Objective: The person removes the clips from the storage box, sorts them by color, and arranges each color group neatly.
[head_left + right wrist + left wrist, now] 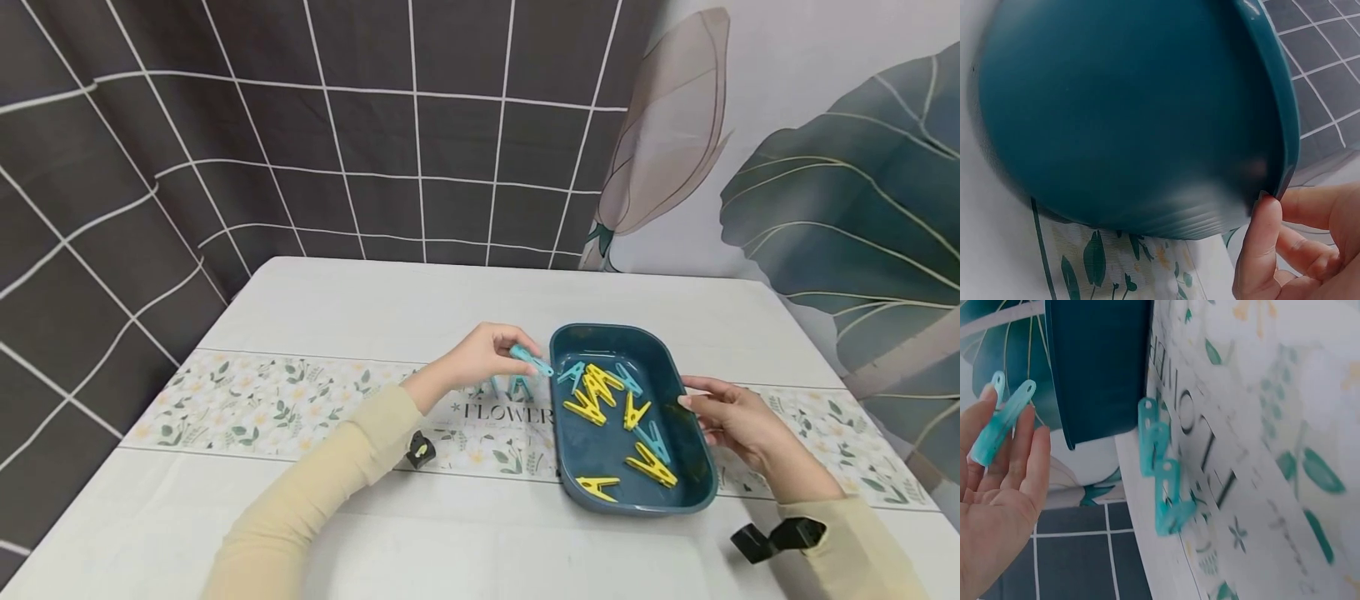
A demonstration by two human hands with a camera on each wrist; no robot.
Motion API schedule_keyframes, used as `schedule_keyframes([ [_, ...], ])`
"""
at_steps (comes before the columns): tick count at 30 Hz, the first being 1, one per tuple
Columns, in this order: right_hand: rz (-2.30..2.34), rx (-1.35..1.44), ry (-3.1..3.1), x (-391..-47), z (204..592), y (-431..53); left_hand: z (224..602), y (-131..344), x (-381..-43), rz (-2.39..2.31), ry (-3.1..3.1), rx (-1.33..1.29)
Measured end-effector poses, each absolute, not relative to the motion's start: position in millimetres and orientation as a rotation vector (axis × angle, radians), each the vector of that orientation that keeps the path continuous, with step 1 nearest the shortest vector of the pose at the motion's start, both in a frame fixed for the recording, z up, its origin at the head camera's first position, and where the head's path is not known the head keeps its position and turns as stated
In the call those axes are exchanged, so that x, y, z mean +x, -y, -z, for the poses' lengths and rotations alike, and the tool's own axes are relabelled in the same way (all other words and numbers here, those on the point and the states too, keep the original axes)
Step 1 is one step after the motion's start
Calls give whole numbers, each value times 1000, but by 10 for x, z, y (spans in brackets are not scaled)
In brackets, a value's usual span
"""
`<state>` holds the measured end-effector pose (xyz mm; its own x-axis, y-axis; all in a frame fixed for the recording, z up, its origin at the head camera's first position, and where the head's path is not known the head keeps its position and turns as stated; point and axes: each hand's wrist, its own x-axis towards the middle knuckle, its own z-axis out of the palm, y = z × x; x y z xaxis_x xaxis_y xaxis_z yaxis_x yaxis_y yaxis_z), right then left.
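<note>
My left hand (487, 357) pinches a light-blue clothes peg (532, 361) between thumb and fingers, beside the left rim of a dark teal plastic tub (600, 467). The left wrist view shows the same peg (1004, 422) tilted, raised off the table. Below that hand, two more light-blue pegs (1172, 497) lie close together on the table, partly hidden in the head view. On the other side, my right hand (738, 421) grips the tub's right rim, its thumb (1260, 240) over the edge. Several yellow pegs (650, 467) and light-blue pegs (572, 376) lie loose in the tub.
A white tablecloth (420, 542) with a floral band and printed lettering (504, 412) covers the table. Behind it hangs a dark gridded curtain (375, 133), with a leaf-patterned backdrop (847, 192) at the right. Black straps (780, 537) sit near the wrists.
</note>
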<state>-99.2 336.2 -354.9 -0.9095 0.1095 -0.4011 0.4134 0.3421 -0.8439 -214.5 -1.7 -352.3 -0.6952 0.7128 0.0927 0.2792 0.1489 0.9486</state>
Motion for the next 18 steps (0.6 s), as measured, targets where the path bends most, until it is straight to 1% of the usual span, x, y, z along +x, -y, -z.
schedule_keyframes([
  [12,1585,455,-2342,-998,3562,-3373,3549,243,-2212,-1482,-2114,881],
  [18,1581,457,-2342,-1007,3570,-3380,3561,385,-2259,-1507,-2099,765],
])
